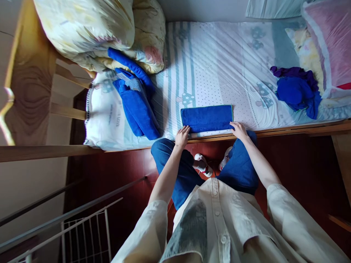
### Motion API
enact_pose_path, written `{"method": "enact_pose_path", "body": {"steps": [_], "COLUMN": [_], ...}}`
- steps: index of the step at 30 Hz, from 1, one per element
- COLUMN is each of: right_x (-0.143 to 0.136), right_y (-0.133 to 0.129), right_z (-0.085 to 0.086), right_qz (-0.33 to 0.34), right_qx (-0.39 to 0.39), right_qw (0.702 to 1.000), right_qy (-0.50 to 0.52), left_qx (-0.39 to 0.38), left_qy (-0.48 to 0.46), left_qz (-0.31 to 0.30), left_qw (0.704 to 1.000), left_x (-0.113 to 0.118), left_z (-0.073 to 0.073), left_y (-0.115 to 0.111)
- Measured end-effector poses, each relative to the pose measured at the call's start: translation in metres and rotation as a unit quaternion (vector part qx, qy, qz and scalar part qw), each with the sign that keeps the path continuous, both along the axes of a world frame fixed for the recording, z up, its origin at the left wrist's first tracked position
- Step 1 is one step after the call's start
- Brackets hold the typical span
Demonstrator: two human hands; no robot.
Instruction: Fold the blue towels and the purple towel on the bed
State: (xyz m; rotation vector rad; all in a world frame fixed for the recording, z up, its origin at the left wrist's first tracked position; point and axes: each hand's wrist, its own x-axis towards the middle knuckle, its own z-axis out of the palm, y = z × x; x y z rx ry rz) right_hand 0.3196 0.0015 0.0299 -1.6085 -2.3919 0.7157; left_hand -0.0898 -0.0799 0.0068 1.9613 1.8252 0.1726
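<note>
A blue towel [207, 118] with a thin green edge lies folded into a flat rectangle at the bed's front edge. At its near left corner, my left hand [182, 136] has its fingers closed over the cloth. My right hand [238, 129] pinches the near right corner. The towel rests on the mattress between both hands, and its underside is hidden. To the left lies a loosely bunched pile of blue cloth [138, 100] with a pale tag. Off to the right sits a crumpled heap of blue cloth [294, 93] beside dark purple cloth [307, 76].
The patterned bed sheet [219, 65] covers the mattress. A bulky yellowish quilt [90, 27] stands at the back left, near the wooden bed end [34, 95]. At the right is a pink pillow [331, 44]. A white metal rack [85, 233] stands at the lower left.
</note>
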Motion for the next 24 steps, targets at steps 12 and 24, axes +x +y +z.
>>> {"method": "enact_pose_path", "body": {"steps": [12, 24], "right_x": [0.006, 0.009], "right_y": [-0.004, 0.006], "right_z": [0.018, 0.023], "right_qz": [-0.016, -0.135], "right_qx": [-0.059, -0.121], "right_qw": [0.998, 0.978], "right_qy": [0.027, 0.105], "left_qx": [-0.001, -0.026], "left_qy": [-0.014, -0.164], "left_qz": [0.022, 0.272], "left_qw": [1.0, 0.948], "left_x": [0.001, -0.004], "left_z": [0.014, 0.025], "left_y": [0.002, -0.002]}}
